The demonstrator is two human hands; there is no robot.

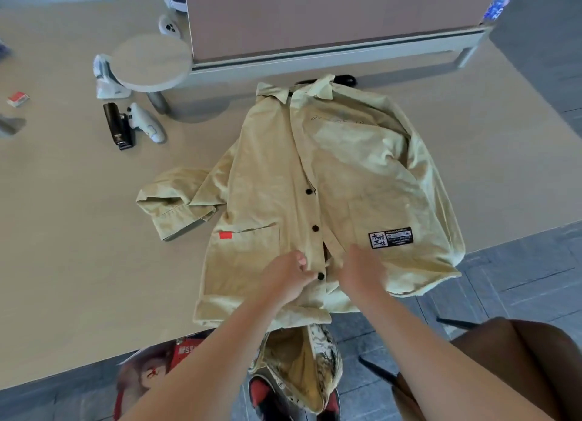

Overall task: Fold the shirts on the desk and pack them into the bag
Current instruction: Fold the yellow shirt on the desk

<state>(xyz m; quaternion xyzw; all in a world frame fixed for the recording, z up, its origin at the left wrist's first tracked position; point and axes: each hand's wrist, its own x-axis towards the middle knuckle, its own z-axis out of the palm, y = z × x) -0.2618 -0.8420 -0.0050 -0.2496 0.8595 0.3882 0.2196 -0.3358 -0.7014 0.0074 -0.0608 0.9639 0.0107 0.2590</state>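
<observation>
A pale yellow button-up shirt (pixel 330 175) lies spread front-up on the tan desk (pixel 78 231), collar toward the far side. Its left sleeve is bunched at the side and its hem hangs over the near edge. My left hand (pixel 288 275) pinches the button placket next to the lowest black button (pixel 321 276). My right hand (pixel 362 271) grips the other front edge of the shirt just right of that button. Below the desk edge, an open bag (pixel 302 367) with a yellow lining stands on the floor between my forearms.
On the desk's left side are a black stapler (pixel 118 126), a white controller (pixel 146 123), a round grey lamp base (pixel 151 63) and a small red box (pixel 18 98). A partition panel (pixel 330 17) closes the far side. A red printed item (pixel 148 373) lies on the floor.
</observation>
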